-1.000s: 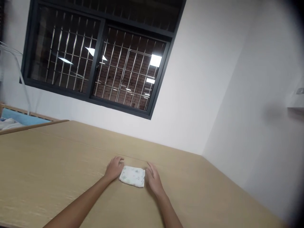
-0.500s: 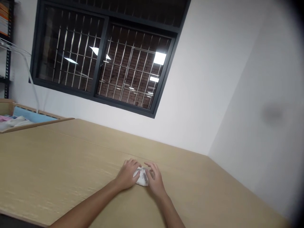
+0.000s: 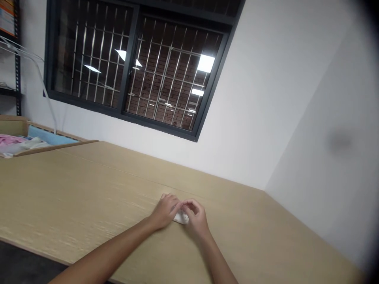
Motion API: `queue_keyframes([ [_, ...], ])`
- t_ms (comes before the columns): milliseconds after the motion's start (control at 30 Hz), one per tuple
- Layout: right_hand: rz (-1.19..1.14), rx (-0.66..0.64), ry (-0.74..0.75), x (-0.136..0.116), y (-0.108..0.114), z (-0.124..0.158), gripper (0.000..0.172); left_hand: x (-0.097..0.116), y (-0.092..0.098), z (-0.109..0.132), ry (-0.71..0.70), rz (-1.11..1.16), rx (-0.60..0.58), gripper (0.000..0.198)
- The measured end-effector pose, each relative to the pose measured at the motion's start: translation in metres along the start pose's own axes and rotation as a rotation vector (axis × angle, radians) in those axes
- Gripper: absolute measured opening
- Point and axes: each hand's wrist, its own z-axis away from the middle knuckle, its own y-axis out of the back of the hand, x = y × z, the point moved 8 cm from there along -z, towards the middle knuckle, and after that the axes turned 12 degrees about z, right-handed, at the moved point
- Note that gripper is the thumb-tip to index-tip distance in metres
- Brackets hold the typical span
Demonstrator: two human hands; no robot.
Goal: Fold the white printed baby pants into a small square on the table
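Meanwhile, small white cloth [image 3: 180,217] was pinched between left hand [image 3: 164,212] and right hand [image 3: 195,218] on wooden table [image 3: 89,177]; pink fabric [image 3: 8,140] was held in wooden bin [image 3: 53,147], upper left of frame.

1. White cloth [image 3: 180,218];
2. Pale tan, streaky wood-grain worktop [image 3: 89,185];
3. Black window frame [image 3: 129,59]; red-brown brick wall [image 3: 154,67] behind;
4. Pink fabric [image 3: 8,140] and pale blue cushion [image 3: 49,136] past the worktop's far left corner.

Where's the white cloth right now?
In the head view, the white cloth lies low and centre on the wooden table, partly hidden between the left hand and right hand.
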Motion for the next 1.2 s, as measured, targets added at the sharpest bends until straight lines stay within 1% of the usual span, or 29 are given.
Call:
queue_keyframes([
  [100,-0.208,-0.028,-0.070,0.010,-0.005,0.000,0.028,-0.008,-0.003,0.000,0.025,0.027,0.008,0.045],
  [267,-0.290,-0.045,-0.129,0.011,-0.008,0.000,0.033,-0.012,-0.008,0.001,0.043,0.061,-0.005,0.048],
  [467,-0.304,-0.056,-0.147,0.009,-0.009,0.000,0.035,-0.008,-0.009,0.002,0.033,0.169,-0.018,0.046],
  [567,-0.327,0.000,-0.160,0.009,-0.002,-0.002,0.036,-0.007,-0.007,0.001,0.020,0.268,-0.009,0.043],
  [667,-0.292,0.072,-0.170,0.006,0.009,-0.003,0.036,-0.005,-0.001,0.000,0.022,0.366,0.034,0.037],
  [767,-0.253,0.092,-0.167,0.002,0.013,-0.003,0.035,-0.003,0.004,-0.001,0.030,0.439,0.071,0.035],
  [1033,-0.264,0.021,-0.153,0.003,0.003,-0.002,0.035,0.002,0.007,-0.002,0.034,0.474,0.081,0.037],
  [1200,-0.232,-0.014,-0.181,0.001,0.001,-0.001,0.036,0.002,0.007,-0.002,0.031,0.446,0.083,0.036],
])
